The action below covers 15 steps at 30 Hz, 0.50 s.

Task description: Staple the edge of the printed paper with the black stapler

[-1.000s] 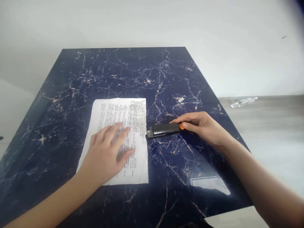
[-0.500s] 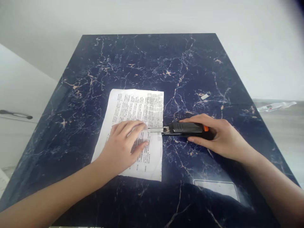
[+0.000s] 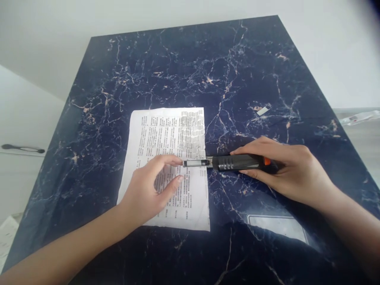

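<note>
A printed sheet of paper (image 3: 166,130) lies flat on the dark blue marble table (image 3: 178,59). My left hand (image 3: 145,190) rests on the sheet with curved fingers, thumb apart, and its index fingertip touches the end of a metal tray (image 3: 196,163). That tray sticks out of a black stapler (image 3: 237,162) with an orange end. The stapler lies sideways at the sheet's right edge, its tray reaching over the paper. My right hand (image 3: 291,172) is wrapped around the stapler's rear half.
A small white scrap (image 3: 263,110) lies on the table behind the stapler. A pale rectangular patch (image 3: 279,227) shows near the front right. A clear plastic item (image 3: 359,117) lies on the floor at right, and a dark handle (image 3: 22,149) sits on a white cabinet at left.
The stapler's metal tray has slid out leftward over the paper. My right hand has closed further around the stapler. My left fingers went from flat to curled, index at the tray's tip.
</note>
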### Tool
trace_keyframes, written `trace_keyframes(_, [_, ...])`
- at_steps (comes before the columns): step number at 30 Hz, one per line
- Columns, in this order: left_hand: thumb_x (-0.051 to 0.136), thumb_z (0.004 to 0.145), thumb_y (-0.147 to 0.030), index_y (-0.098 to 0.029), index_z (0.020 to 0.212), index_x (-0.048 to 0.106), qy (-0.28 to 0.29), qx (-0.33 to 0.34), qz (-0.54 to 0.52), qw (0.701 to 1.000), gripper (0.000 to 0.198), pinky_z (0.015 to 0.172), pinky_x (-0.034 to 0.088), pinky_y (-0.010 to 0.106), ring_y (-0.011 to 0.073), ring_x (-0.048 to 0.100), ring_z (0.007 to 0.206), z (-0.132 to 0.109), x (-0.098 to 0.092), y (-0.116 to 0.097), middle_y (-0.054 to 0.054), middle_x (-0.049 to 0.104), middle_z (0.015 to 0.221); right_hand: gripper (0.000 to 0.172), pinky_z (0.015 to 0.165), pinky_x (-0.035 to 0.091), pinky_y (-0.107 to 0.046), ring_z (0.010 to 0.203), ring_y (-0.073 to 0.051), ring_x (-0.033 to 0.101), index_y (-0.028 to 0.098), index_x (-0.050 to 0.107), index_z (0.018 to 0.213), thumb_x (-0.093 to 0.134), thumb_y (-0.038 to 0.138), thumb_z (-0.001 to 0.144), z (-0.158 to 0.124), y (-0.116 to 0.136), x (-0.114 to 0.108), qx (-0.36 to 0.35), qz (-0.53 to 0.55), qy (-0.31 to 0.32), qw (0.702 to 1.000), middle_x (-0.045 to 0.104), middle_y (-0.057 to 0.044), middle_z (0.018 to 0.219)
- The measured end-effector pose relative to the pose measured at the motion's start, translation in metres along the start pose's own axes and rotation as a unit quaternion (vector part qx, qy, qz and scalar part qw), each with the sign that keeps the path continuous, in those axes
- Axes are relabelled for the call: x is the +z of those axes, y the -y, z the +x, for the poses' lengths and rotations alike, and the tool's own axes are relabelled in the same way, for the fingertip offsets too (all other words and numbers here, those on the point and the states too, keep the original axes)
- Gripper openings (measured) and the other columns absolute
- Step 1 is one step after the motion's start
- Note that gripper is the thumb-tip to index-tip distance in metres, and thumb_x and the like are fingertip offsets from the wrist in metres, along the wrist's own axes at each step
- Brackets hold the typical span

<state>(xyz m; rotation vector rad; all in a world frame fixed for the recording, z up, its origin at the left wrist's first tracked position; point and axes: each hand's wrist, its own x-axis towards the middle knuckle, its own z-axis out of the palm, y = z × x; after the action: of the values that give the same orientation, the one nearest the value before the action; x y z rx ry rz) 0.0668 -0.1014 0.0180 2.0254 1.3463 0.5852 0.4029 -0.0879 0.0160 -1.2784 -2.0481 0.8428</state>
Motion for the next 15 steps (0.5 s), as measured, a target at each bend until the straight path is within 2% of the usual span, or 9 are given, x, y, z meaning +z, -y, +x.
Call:
trace_keyframes(4, [0.07,0.097,-0.028,-0.026,0.115,0.069,-0.003,-0.066,-0.162,0.984,0.018,0.09,0.063,0.04,0.0215,0.072,0.1,0.005,-0.011,-0.005,0.005,0.075,0.108,0.042,0.077,0.062,-0.044,0.1,-0.029,0.074,0.043,0.076,0.126,0.079,0.025,0.089,-0.005,0.013,0.004,-0.038,0.006,-0.038,0.999,0.079,0.001,0.108])
trace_keyframes(6, [0.073,0.095,-0.027,-0.025,0.112,0.071,-0.006,-0.09,-0.226,0.97,0.017,0.087,0.063,0.037,0.02,0.072,0.095,0.005,-0.014,-0.004,0.004,0.075,0.104,0.046,0.073,0.063,-0.041,0.096,-0.026,0.074,0.044,0.074,0.129,0.079,0.022,0.088,-0.007,0.023,0.005,-0.059,-0.008,-0.056,0.997,0.079,0.003,0.105])
trace_keyframes(10, [0.078,0.091,-0.024,-0.025,0.109,0.073,-0.021,-0.118,-0.324,0.938,0.018,0.086,0.063,0.034,0.0176,0.07,0.092,0.003,-0.015,0.001,0.004,0.073,0.101,0.033,0.055,0.059,-0.029,0.082,-0.019,0.074,0.032,0.081,0.12,0.078,0.025,0.088,-0.009,0.034,0.006,-0.076,-0.05,-0.062,0.994,0.078,0.0,0.097])
trace_keyframes(12, [0.08,0.09,-0.023,-0.023,0.108,0.072,-0.019,-0.127,-0.356,0.925,0.019,0.085,0.062,0.033,0.0172,0.069,0.091,0.003,-0.014,0.003,0.004,0.072,0.1,0.027,0.056,0.06,-0.027,0.083,-0.02,0.075,0.028,0.083,0.115,0.076,0.031,0.089,-0.01,0.033,0.006,-0.066,-0.063,-0.058,0.994,0.078,-0.002,0.096])
trace_keyframes(15, [0.081,0.088,-0.023,-0.022,0.107,0.072,-0.005,-0.135,-0.39,0.911,0.021,0.083,0.062,0.031,0.016,0.068,0.087,0.003,-0.013,0.004,0.003,0.07,0.097,0.029,0.064,0.064,-0.029,0.089,-0.024,0.076,0.029,0.085,0.113,0.076,0.039,0.088,-0.012,0.028,0.008,-0.038,-0.056,-0.069,0.995,0.078,-0.003,0.096])
